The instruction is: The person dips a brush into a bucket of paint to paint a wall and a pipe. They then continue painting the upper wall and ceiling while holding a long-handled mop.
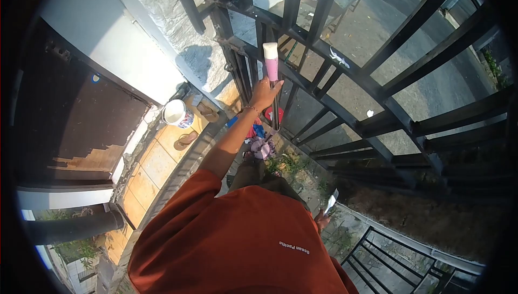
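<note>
My left hand (263,94) reaches forward to the gate, its fingers around an upright dark bar. Above the fingers, the bar's end (271,61) is pink with a whitish tip. Low at my right side, my right hand (322,221) is closed on a narrow, flat white item (331,201) that points up; its exact kind I cannot tell. The dark metal gate (372,86) stands in front of me and to the right, with a white lizard-shaped piece (339,57) on one rail.
A white bucket (177,114) stands on the tiled ledge (156,162) at left, near a sandal (185,141) and another sandal (208,112). Blue, red and purplish items (261,145) lie on the ground ahead. A low black metal frame (386,261) is at lower right.
</note>
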